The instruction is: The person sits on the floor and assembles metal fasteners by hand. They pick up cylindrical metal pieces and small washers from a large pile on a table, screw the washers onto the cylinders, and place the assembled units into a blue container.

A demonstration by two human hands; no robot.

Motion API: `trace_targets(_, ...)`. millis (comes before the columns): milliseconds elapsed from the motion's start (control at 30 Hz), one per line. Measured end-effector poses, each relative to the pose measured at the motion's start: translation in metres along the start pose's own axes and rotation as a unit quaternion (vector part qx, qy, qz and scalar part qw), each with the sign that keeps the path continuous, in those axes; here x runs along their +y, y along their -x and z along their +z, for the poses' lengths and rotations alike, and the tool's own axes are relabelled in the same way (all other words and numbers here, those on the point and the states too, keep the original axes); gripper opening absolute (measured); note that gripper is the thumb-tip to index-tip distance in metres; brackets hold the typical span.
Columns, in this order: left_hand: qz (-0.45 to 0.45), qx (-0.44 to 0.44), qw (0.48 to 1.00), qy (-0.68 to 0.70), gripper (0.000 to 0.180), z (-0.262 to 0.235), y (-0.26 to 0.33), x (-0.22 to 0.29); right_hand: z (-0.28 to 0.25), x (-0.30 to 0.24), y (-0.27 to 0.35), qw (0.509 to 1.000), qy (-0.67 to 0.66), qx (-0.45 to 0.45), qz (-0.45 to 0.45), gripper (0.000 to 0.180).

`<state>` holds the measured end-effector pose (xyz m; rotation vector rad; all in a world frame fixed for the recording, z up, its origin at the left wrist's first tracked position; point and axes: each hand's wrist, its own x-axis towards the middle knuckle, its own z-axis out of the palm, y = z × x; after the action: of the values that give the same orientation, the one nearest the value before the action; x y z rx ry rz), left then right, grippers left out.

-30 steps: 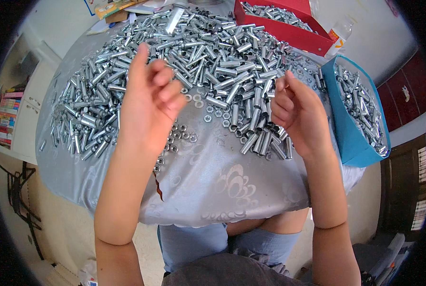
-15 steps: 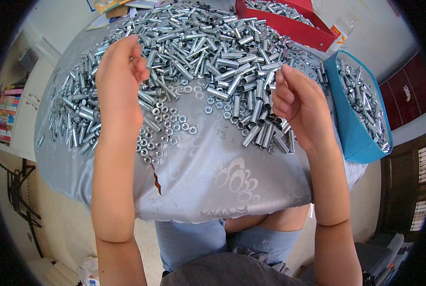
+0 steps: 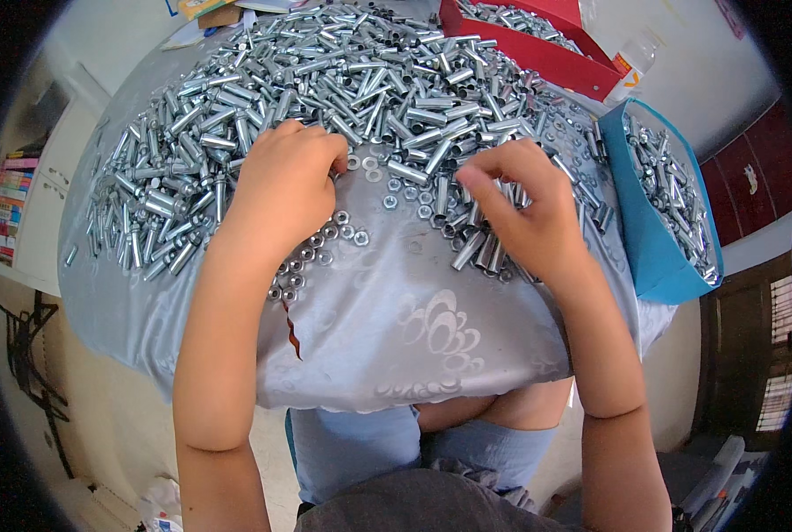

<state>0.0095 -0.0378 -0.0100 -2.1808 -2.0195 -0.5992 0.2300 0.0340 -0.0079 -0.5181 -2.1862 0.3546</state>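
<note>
My left hand (image 3: pixel 294 182) is over the near edge of the metal pile, its fingers bent down beside the flat washers (image 3: pixel 372 168); the fingertips are mostly hidden, so I cannot tell what they hold. Below its wrist lie several hex nuts (image 3: pixel 343 232). My right hand (image 3: pixel 538 213) hovers above a cluster of shiny metal sleeves (image 3: pixel 471 251), thumb and index finger meeting in a pinch; whatever is between them is too small or hidden to make out. A few more nuts (image 3: pixel 390 202) lie between the two hands.
A large heap of sleeves and bolts (image 3: pixel 360 71) covers the far part of the grey tablecloth (image 3: pixel 369 337). At the right stands a blue bin (image 3: pixel 657 257) of bolts. Behind are a red box (image 3: pixel 538 58) of metal parts and a bottle (image 3: pixel 635 62).
My left hand has come down and to the right, from above the heap to the washers. My right hand has shifted left, turning its fingers downward over the sleeves.
</note>
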Motion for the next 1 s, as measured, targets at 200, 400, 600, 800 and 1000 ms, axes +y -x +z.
trace_targets(200, 0.001, 0.007, 1.000, -0.001, 0.015, -0.003, 0.001, 0.002, 0.009, -0.005, 0.002, 0.986, 0.116, -0.101, -0.064, 0.018)
trace_targets(400, 0.020, 0.002, 1.000, 0.018, 0.016, -0.002, 0.002, 0.001, 0.025, -0.011, 0.006, 0.976, 0.135, -0.133, -0.110, 0.021)
trace_targets(600, 0.024, 0.008, 0.999, 0.037, 0.016, -0.001, 0.001, 0.005, 0.019, -0.010, 0.006, 0.976, 0.139, -0.140, -0.089, 0.016)
trace_targets(800, 0.010, 0.061, 0.982, 0.181, 0.018, -0.001, -0.004, 0.018, 0.018, -0.018, 0.006, 0.983, 0.083, -0.160, 0.016, 0.021)
trace_targets(1000, -0.050, 0.062, 0.879, 0.470, 0.014, 0.001, -0.011, 0.024, 0.019, -0.017, 0.005, 0.996, -0.035, -0.020, 0.076, 0.031)
